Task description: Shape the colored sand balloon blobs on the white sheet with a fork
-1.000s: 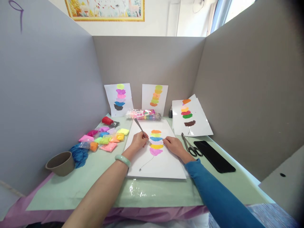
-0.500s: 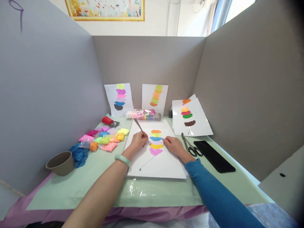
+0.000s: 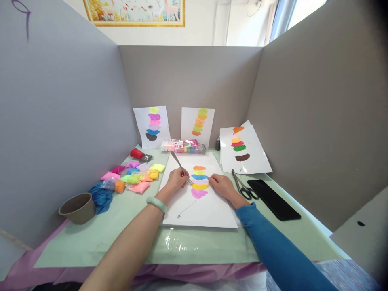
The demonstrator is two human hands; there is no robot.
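Observation:
My left hand (image 3: 176, 180) is closed round a metal fork (image 3: 177, 159). The fork slants down to the right, its tines at the left edge of a stack of coloured bands on a white sheet (image 3: 209, 214). Orange, pale yellow, blue, lavender, yellow (image 3: 200, 187) and pink-purple (image 3: 199, 194) bands make up the stack, and a thin drawn line runs down from it. On the sheet to the right lies my right hand (image 3: 222, 184), its fingers stretched toward the blue (image 3: 199, 177) and lavender bands, holding nothing that I can see.
Bags of coloured clay (image 3: 136, 178), a blue cloth (image 3: 101, 198) and a brown pot (image 3: 78, 209) stand left. Scissors (image 3: 244, 190) and a black phone-like slab (image 3: 273, 199) lie right. Behind are a clear pack (image 3: 183, 146) and painted sheets (image 3: 151, 127). Grey panels (image 3: 194, 76) enclose the table.

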